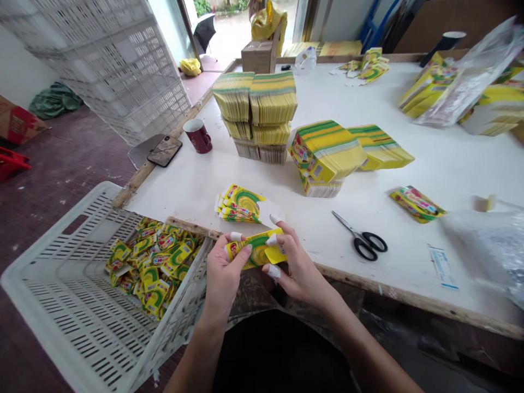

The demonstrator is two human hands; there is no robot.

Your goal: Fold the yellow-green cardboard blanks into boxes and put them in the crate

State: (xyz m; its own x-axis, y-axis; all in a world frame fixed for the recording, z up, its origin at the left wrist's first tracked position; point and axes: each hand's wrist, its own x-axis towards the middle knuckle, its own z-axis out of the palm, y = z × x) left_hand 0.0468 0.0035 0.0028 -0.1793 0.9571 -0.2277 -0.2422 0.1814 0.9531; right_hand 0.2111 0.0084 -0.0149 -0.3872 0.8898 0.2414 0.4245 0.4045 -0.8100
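Note:
Between my two hands, over the table's front edge, is a small yellow and green cardboard box (256, 252). My left hand (225, 267) grips its left end, thumb on the front face. At its right end, the fingers of my right hand (292, 265) hold it beside a yellow end flap. White tape wraps several of my fingertips. Just beyond my hands a few flat unfolded boxes (241, 204) lie fanned on the table. Left of my left hand, many similar yellow boxes (153, 262) lie inside a white plastic crate (61, 305).
Tall stacks of flat cartons (256, 114) stand mid-table, with more bundles (327, 153) to their right. Black scissors (362, 237) lie right of my hands. A maroon mug (198, 136) and a phone (165, 150) sit near the left edge. Stacked white crates (123, 65) rise behind.

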